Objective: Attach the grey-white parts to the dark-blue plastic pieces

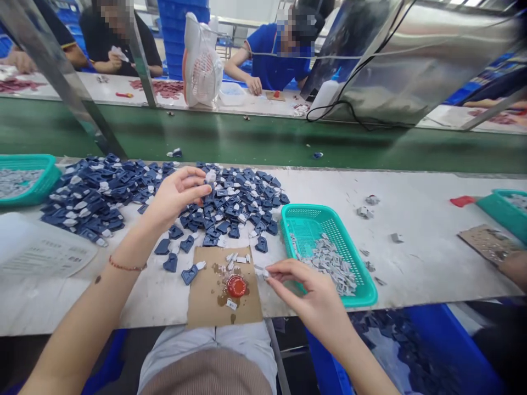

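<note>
My left hand (181,192) is over the pile of navy blue plastic pieces (239,200), thumb and fingers pinched on a small piece with a white tip (211,176). Much of that piece is hidden by my fingers. Near the right edge of a cardboard sheet (201,307), my right hand (307,285) pinches a small grey piece (262,271). A round red cap (236,286) sits on the cardboard amid wet spots, with several small grey pieces (239,258) around it. Beside my right hand stands a green basket (288,219) part filled with grey pieces (329,263).
Another green basket (49,170) and a white plastic container (45,247) are at the left. A co-worker's hand (514,269) rests near cardboard (486,241) at the right. Beyond the green belt (247,137), other people sit working. A blue bin (448,340) is below the table.
</note>
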Motion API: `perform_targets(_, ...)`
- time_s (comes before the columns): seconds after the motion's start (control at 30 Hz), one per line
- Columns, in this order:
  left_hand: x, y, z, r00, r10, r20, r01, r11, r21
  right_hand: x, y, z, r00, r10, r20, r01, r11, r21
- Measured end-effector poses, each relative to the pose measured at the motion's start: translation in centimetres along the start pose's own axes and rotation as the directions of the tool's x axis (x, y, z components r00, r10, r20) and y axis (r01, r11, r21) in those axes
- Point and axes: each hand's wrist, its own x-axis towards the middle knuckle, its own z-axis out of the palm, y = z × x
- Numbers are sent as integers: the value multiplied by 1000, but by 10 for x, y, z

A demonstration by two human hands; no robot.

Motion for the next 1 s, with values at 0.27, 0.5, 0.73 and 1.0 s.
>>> perform_targets(0.27,-115,-32,13,928,-372,-8,353,888,-295,3,-21,30,981,-81,178,98,992,-86)
perform_targets(0.5,-166,-60,22,912,-410,-34,373,859,-352,8,-27,40,963,-84,258,143,966,-217)
perform_targets(0.73,-173,-61,26,929,-370,-31,337,876,-346,13,-37,36,964,-26,264,84,974,-210)
perform_targets(1.0,-173,-56,42,930,-367,32,342,829,-443,15,-52,24,927,248,281,-335,884,324)
